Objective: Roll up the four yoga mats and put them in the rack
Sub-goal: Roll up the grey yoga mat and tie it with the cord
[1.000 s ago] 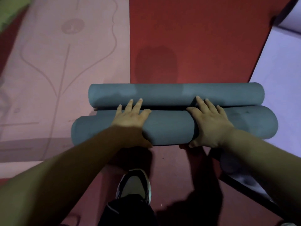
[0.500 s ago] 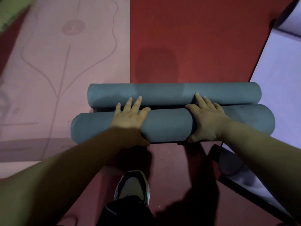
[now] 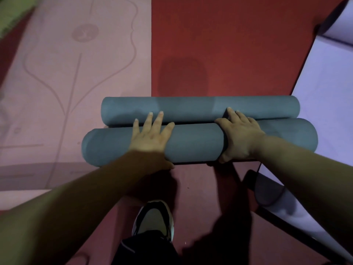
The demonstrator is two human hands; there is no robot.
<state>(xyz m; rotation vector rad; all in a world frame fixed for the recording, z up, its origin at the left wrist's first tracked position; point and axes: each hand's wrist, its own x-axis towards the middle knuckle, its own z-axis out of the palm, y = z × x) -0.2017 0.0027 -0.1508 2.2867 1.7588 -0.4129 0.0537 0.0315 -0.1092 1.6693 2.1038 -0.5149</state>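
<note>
Lying crosswise at frame centre: grey-blue near roll (image 3: 193,143), with far roll (image 3: 191,107) touching it along its upper edge. Can't tell if they're one mat or two.

Left hand (image 3: 150,139) is flat, palm down on the near roll, fingers straight and spread, tips reaching the far roll. Right hand (image 3: 241,138) is likewise palm down on the near roll, fingers extended to the seam. Neither is gripping.

A dark band beside the right thumb could be strap or shadow, unclear.

Pink mat (image 3: 57,88) lies flat at upper left, the lilac mat (image 3: 324,88) on the right is cut off by the frame, its near end (image 3: 267,196) curled. Red floor (image 3: 229,44) lies between, shoe (image 3: 152,217) at bottom centre.
</note>
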